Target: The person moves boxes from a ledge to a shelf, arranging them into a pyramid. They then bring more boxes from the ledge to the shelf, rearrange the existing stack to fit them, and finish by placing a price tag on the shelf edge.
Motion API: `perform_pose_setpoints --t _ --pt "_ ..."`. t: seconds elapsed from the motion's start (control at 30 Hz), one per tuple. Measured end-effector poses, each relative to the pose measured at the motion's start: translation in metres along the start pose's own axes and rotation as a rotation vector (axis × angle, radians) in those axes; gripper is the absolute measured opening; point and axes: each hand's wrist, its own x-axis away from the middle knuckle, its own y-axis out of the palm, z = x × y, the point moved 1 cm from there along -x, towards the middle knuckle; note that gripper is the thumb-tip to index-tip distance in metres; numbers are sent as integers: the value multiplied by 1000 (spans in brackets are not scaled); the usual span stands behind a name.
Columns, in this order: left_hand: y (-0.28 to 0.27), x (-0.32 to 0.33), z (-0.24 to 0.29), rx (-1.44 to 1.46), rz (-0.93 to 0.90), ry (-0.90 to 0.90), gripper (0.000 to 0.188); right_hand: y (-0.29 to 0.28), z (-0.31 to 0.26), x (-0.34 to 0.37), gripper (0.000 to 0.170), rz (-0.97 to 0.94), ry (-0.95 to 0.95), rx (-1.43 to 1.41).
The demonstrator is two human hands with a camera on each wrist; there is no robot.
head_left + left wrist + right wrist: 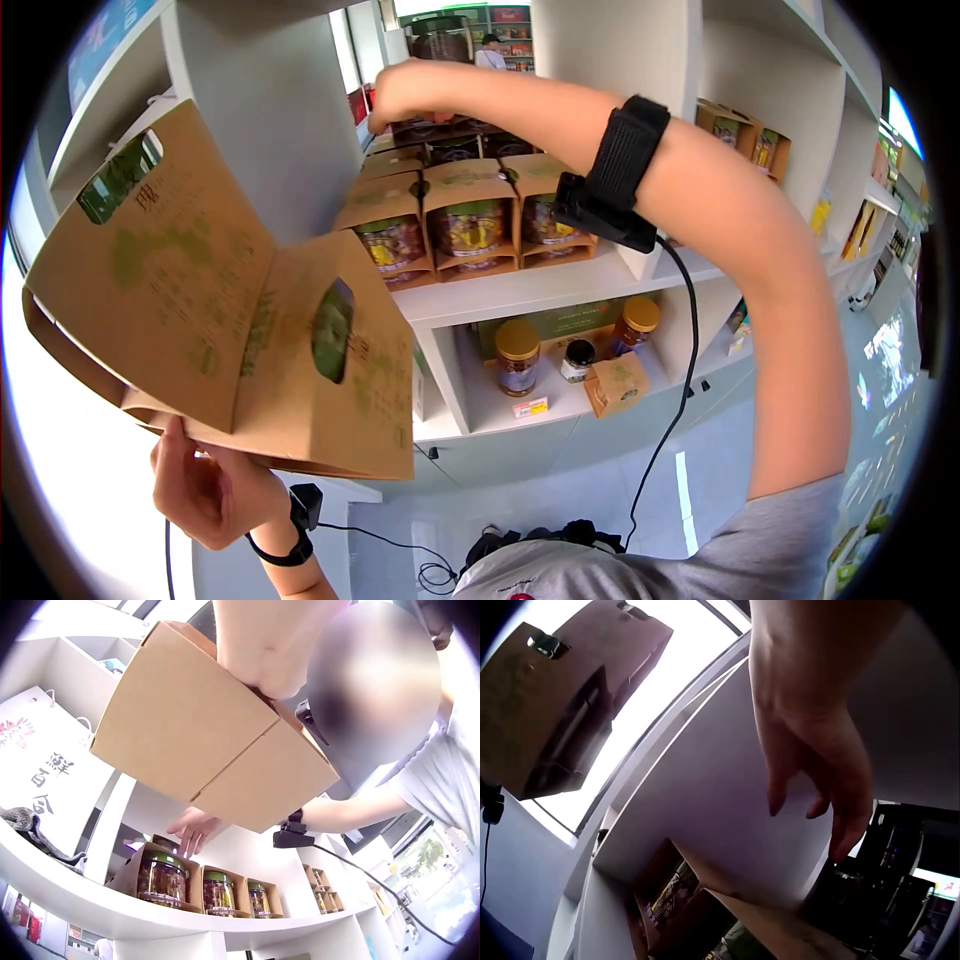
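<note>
My left hand grips a kraft cardboard carton by its lower edge, fingers curled; a printed flap stands up from it. In the left wrist view, the carton's plain underside faces the camera beside the left hand. My right hand hangs over the shelf with fingers spread and bent downward, holding nothing. Below it are cartons with jars inside. In the head view these stand in rows, among them a carton with a jar; the right hand is behind them, its fingers mostly hidden.
A grey-white divider rises left of the rows. The lower shelf holds a gold-lidded jar, a small dark jar and a small carton. A black cable hangs from the right wrist. More cartons stand on the right shelf.
</note>
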Motion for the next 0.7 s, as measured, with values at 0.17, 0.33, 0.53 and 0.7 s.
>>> perform_pose_setpoints --t 0.17,0.33,0.53,0.7 --pt "-11 3 -14 47 -33 6 24 21 -6 -43 56 -138 -36 82" --pt "-16 12 -28 -18 -20 -5 24 41 -7 -82 57 -311 -36 131" --pt "-23 18 -36 46 41 -85 25 67 -26 -116 58 -446 -45 189" --pt "-28 23 -40 59 83 -90 31 82 -32 -128 59 -500 -37 217"
